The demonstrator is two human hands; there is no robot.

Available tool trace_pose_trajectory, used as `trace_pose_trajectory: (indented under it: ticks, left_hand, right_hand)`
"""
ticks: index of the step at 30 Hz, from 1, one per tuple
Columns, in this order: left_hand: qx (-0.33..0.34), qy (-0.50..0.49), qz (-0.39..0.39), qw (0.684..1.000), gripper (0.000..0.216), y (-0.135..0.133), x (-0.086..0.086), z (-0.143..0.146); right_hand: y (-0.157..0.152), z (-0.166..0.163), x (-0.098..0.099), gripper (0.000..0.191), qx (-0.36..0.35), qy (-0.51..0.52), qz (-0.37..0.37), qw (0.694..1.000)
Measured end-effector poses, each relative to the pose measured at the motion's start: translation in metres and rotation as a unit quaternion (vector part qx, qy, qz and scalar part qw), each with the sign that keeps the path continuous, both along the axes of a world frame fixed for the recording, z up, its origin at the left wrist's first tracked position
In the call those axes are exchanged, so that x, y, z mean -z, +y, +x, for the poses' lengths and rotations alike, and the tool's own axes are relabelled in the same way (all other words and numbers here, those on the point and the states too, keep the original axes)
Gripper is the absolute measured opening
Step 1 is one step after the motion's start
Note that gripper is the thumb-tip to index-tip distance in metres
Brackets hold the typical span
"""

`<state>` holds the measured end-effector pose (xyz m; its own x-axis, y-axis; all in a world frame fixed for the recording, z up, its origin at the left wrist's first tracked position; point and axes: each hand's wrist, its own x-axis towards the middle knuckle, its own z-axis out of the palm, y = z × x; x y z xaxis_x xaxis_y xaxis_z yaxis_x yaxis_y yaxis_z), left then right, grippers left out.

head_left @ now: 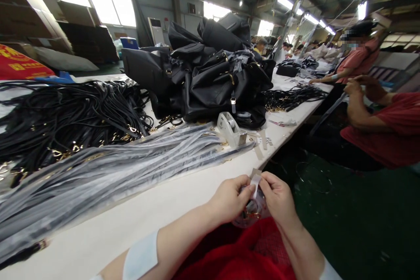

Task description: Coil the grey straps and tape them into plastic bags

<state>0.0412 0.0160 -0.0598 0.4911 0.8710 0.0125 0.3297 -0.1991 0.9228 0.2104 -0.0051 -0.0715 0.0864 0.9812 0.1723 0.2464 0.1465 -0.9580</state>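
Note:
My left hand (232, 196) and my right hand (278, 196) meet at the table's front edge, fingers closed in pinches. Between them they grip a small pale strip (255, 181), white with a tan end; whether it is tape or paper I cannot tell. Just below the fingers, close to my lap, is a clear plastic-wrapped bundle (248, 218) with gold-coloured metal showing through. Its lower part is against my red clothing. A white tape dispenser (229, 129) stands on the table beyond my hands, with several tan strips (263, 139) beside it.
Plastic-sleeved straps (131, 162) lie along the white table (157, 214). Behind them are a heap of black straps with gold clasps (75, 118) and a pile of black bags (210, 74). At right sits a co-worker in a red shirt (393, 127); another person (357, 59) is farther back.

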Motion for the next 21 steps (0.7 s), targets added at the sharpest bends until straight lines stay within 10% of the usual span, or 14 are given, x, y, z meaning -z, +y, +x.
trace_pose_trajectory:
  ticks: [8,21]
  left_hand:
    - [-0.034,-0.012,0.02,0.999,0.009,0.0,0.001,-0.002]
    - [0.084,0.039,0.106,0.99,0.024,-0.012,-0.01,-0.01]
  right_hand:
    - [-0.003,0.011,-0.026,0.029,-0.174,-0.056,-0.024,0.983]
    - [0.003,0.018,-0.02,0.03,-0.208,0.0,-0.16,0.965]
